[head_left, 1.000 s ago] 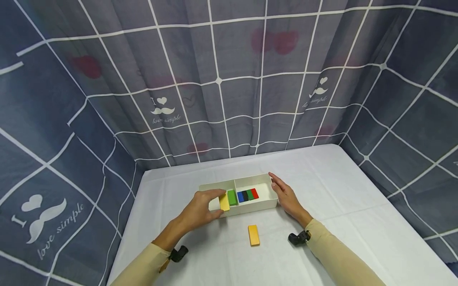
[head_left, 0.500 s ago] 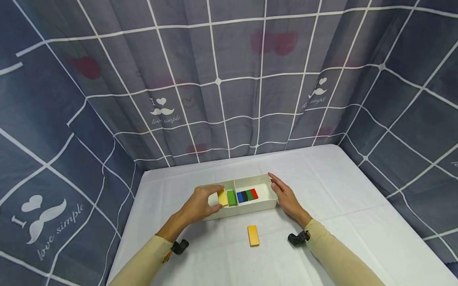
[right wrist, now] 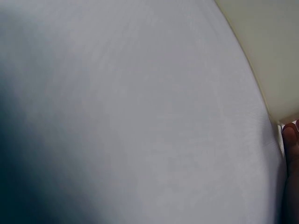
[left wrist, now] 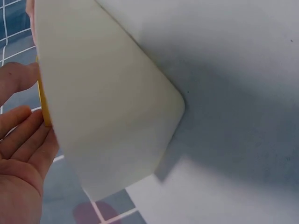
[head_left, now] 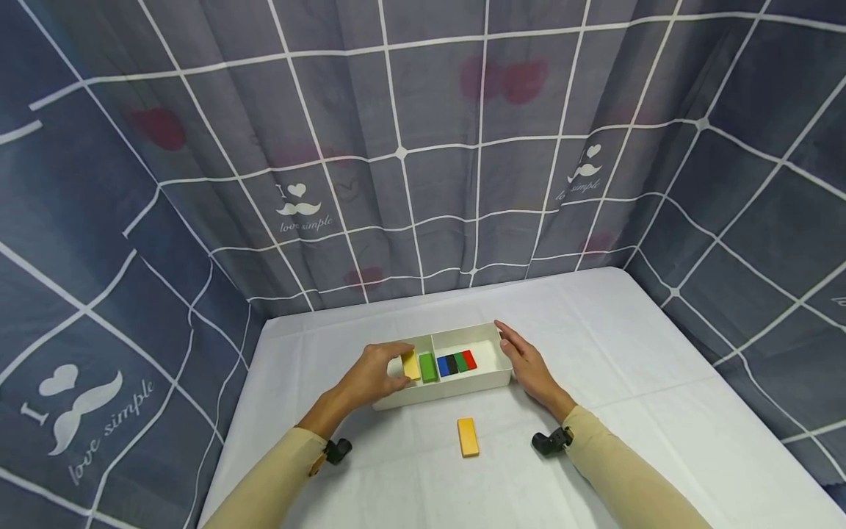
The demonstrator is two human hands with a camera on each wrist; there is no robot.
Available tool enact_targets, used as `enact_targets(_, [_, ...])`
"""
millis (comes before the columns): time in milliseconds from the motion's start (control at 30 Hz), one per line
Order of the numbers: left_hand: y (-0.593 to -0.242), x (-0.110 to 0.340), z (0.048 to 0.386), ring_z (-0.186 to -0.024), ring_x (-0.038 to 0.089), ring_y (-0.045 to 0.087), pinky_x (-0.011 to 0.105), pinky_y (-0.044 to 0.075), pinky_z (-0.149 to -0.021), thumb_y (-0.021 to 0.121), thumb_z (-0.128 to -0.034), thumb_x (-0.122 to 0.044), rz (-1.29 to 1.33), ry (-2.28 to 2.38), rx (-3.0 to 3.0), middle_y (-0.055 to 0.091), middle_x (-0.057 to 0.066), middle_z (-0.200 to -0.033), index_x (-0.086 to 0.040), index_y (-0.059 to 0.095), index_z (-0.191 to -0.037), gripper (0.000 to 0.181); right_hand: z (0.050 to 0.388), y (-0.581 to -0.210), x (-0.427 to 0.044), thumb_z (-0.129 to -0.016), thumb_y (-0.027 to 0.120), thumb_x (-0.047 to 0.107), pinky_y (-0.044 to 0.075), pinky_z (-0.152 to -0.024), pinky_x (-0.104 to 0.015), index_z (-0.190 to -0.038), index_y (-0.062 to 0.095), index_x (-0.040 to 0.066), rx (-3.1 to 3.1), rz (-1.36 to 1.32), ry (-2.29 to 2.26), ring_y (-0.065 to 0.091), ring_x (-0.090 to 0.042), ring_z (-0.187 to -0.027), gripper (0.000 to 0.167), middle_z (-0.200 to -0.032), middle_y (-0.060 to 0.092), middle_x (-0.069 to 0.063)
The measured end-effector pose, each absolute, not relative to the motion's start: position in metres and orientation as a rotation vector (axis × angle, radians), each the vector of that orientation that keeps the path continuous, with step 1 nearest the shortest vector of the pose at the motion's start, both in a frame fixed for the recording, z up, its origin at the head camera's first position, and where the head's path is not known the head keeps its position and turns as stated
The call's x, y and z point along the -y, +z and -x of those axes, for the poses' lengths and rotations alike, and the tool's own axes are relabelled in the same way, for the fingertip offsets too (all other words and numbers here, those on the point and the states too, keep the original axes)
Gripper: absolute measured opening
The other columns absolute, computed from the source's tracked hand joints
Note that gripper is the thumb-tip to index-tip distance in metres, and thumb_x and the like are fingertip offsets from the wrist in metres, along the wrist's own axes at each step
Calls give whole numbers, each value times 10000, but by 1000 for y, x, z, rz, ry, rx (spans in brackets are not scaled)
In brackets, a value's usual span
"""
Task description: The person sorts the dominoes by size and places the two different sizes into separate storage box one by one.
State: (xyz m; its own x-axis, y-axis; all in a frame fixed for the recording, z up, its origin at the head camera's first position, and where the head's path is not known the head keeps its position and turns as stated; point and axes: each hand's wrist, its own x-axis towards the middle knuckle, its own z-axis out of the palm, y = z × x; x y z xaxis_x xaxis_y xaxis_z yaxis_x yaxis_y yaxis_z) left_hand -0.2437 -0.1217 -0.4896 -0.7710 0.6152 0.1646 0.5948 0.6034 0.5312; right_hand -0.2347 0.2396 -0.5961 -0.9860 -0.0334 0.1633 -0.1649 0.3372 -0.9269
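Note:
My left hand [head_left: 373,376] pinches a yellow block [head_left: 411,365] lengthwise, thumb at its near end and fingers at its far end. The block is at the left compartment of a long white divided box [head_left: 456,383]; whether it touches the floor is hidden. In the left wrist view, the yellow block [left wrist: 44,100] shows past the box wall [left wrist: 103,93]. A light green block [head_left: 428,367] stands close to its right. My right hand [head_left: 532,367] rests with fairly straight fingers against the box's right end. In the right wrist view, only fingertips [right wrist: 290,135] show by the box corner.
In the right compartment, blue, black, green and red blocks [head_left: 457,361] stand in a row near the divider. An orange-yellow block [head_left: 468,438] lies on the white tablecloth [head_left: 423,477] in front of the box. A grey checked curtain [head_left: 436,184] hangs behind and beside the table.
My left hand has moved slightly left and away from me with the yellow block, opening a small gap to the light green block. My right hand has stayed at the box's end.

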Motion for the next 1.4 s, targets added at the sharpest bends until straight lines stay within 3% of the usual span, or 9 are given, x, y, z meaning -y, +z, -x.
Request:
enact_targets(233, [-495, 119, 248, -1342, 340, 694, 517, 553, -1150, 918, -879, -80, -1037, 865, -2763, 740, 151, -1411, 32, 696, -1421, 596, 234, -596, -239, -1193, 473, 372, 328, -1305, -630, -1701, 430, 219, 2479, -191, 1735, 411, -412, -1604, 532, -1744, 434, -120])
enact_targets(600, [-503, 118, 260, -1173, 336, 754, 581, 492, -1125, 921, -872, -88, -1028, 827, -2739, 791, 130, -1280, 24, 705, -1407, 588, 233, -591, -238, -1195, 477, 315, 334, -1303, -628, -1700, 431, 206, 2482, -194, 1732, 417, -417, -1599, 518, -1733, 446, -136])
enact_targets(833, [-509, 117, 266, -1196, 326, 732, 534, 581, -1088, 919, -881, -84, -1001, 791, -2712, 776, 142, -1298, 21, 693, -1427, 600, 233, -590, -239, -1193, 485, 309, 329, -1304, -632, -1693, 447, 212, 2465, -196, 1758, 422, -416, -1596, 511, -1725, 459, -140])
enact_targets(1033, [-514, 115, 269, -1236, 330, 714, 522, 575, -1112, 917, -884, -70, -1000, 774, -2693, 772, 155, -1305, 26, 694, -1425, 593, 233, -590, -238, -1191, 489, 316, 328, -1306, -624, -1693, 447, 215, 2464, -185, 1763, 423, -410, -1596, 513, -1719, 467, -142])
enact_targets(1400, [-513, 109, 272, -1164, 337, 731, 531, 597, -1063, 917, -868, -28, -1025, 748, -2680, 774, 198, -1277, 64, 710, -1380, 560, 234, -595, -239, -1183, 513, 300, 297, -1318, -631, -1678, 472, 216, 2434, -190, 1801, 399, -405, -1612, 503, -1722, 463, -138])
